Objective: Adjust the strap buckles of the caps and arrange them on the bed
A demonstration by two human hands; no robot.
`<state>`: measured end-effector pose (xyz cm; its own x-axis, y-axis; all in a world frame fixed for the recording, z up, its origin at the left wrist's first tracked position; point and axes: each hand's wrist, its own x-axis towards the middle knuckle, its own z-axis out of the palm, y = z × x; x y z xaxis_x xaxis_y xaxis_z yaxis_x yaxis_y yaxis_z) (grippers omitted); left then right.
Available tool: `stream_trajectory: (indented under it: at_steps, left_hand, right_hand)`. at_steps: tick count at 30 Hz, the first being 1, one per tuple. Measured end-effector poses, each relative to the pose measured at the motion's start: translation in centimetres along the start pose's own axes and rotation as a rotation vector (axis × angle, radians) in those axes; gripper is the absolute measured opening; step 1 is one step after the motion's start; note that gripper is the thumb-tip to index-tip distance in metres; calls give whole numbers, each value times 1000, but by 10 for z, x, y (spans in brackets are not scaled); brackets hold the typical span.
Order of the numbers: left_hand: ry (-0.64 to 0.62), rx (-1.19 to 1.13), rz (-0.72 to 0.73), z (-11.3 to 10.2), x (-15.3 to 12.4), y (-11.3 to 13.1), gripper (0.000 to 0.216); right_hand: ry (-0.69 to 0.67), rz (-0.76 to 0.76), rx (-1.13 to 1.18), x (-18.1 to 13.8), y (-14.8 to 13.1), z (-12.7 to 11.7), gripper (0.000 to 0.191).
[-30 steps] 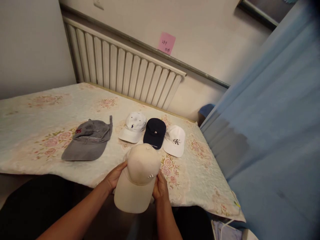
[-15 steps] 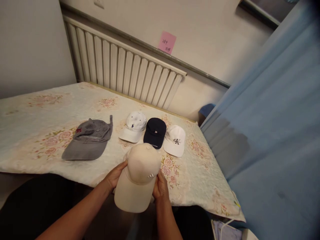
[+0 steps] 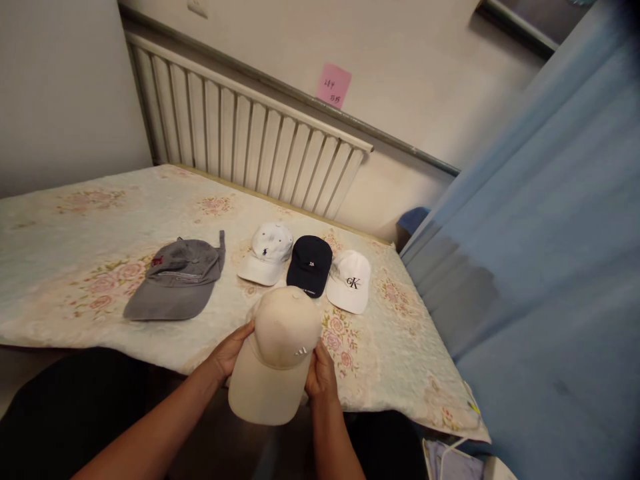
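Between my two hands is a beige baseball cap (image 3: 285,330), its brim pointing down toward me and a small metallic logo low on the right of its crown. My left hand (image 3: 231,350) grips the cap's left side, and my right hand (image 3: 323,373) has hold of its right side; fingers of both are partly hidden behind it. Just beyond lie a white cap with a small dark emblem (image 3: 270,250), a black cap (image 3: 311,263) and a white cap with black letters (image 3: 351,280), side by side. Off to the left rests a grey cap (image 3: 183,277), its strap sticking up.
A floral quilted cover (image 3: 165,353) spreads under the caps. Behind it a white radiator (image 3: 250,133) runs along the wall, with a pink note (image 3: 334,85) above. A blue curtain (image 3: 525,267) hangs on the right, beside a dark blue item (image 3: 414,219) at the far corner.
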<state>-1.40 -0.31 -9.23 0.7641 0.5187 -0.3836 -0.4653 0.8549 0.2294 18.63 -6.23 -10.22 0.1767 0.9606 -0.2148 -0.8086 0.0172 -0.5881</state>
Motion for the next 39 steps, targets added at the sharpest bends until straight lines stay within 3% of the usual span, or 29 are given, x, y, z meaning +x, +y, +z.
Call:
stream_trajectory:
  at_steps: [12, 25, 30, 35, 39]
  left_hand:
    - [26, 4, 58, -5, 0, 0, 58]
    - [-33, 54, 23, -4, -3, 1, 59]
    - [-26, 113, 111, 2, -3, 1, 55]
    - [18, 131, 176, 2, -1, 0, 56]
    - [11, 69, 103, 0, -1, 1, 55]
  right_hand:
    - [23, 9, 17, 3, 0, -2, 28]
    - [-99, -12, -34, -3, -4, 3, 34]
    - [-155, -50, -86, -9, -7, 13, 39]
    - [-115, -58, -150, -9, -6, 15, 42]
    - [-113, -56, -109, -7, -4, 12, 41]
